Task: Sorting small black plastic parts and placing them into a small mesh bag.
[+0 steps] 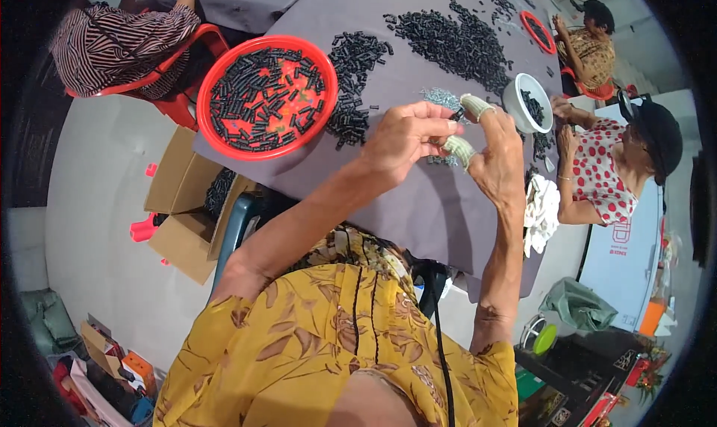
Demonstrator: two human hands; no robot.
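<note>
Over the grey-covered table, my left hand [407,134] pinches a small black ribbed cylindrical piece [457,116] between its fingertips. Close against it is my right hand [499,152], wearing pale finger covers [460,150] on thumb and index finger. These two fingers stand apart around the left fingertips, the index tip by the black piece; the other right fingers are mostly hidden. Beneath the hands lies a heap of small silvery metal parts [439,96], partly covered by them. Loose black pieces [349,117] are piled left of the hands, with a bigger pile [452,42] beyond.
A red basin [200,102] of black pieces stands at the table's left edge. A white bowl [514,107] and white gloves [541,214] are on the right. Co-workers sit at right [597,162], far right [594,50] and far left [119,46]. An open cardboard box [175,237] stands on the floor.
</note>
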